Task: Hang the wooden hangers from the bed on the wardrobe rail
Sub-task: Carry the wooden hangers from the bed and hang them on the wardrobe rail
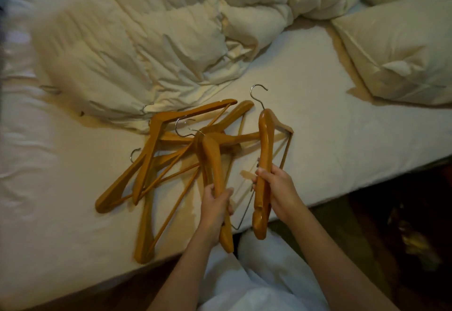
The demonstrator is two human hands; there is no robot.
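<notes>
No writing shows anywhere. The bed (318,139) with its pale sheet spreads under and beyond my hands, a rumpled duvet (151,41) heaped past them and a pillow (401,51) off to my right. Just left of my grip lies a tangled pile of wooden hangers (156,164). My left hand (215,210) is wrapped around one hanger (215,161) from it; my right hand (276,190) clasps another hanger (264,154), lifted edge-on, hook (258,95) pointing away.

A rumpled cream duvet (151,41) lies beside 2 pillows (401,51).
</notes>
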